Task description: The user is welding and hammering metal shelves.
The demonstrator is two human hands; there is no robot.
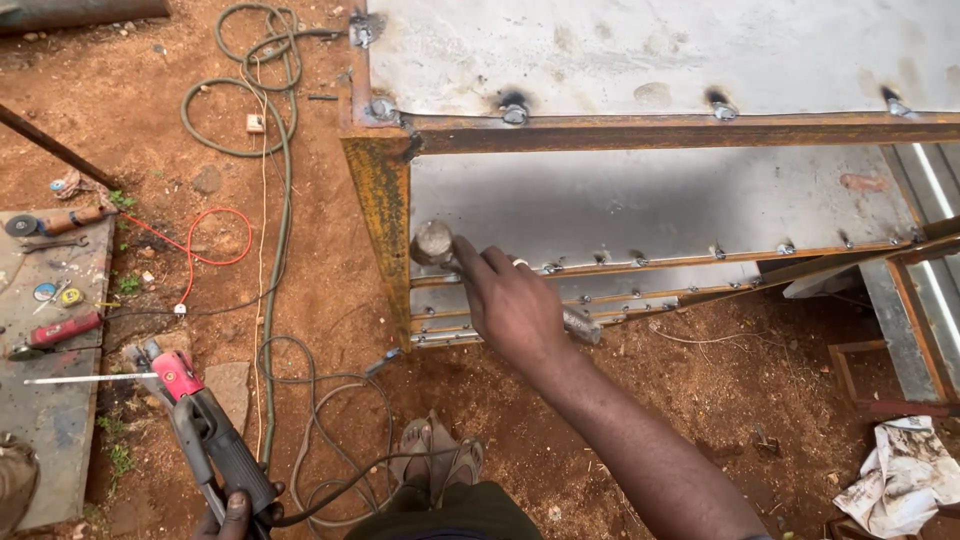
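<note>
Steel sheet [650, 50] tack-welded to a rusty frame [385, 215], lying on red dirt ground [300, 280], fills the far right. Grey board [50, 400] at left carries hand tools. Green hose [270, 130] loops at far left. Right hand [512, 305], grip clenched on a hammer [434, 243], head just beside the frame's upright. Left hand [238, 510], near edge, grip closed around an electrode holder [205, 425] with rod [90, 379] pointing left.

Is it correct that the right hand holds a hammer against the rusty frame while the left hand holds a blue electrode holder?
Not quite. In the head view the electrode holder in the left hand is red and black, not blue. The right hand does hold the hammer against the rusty frame.
</note>
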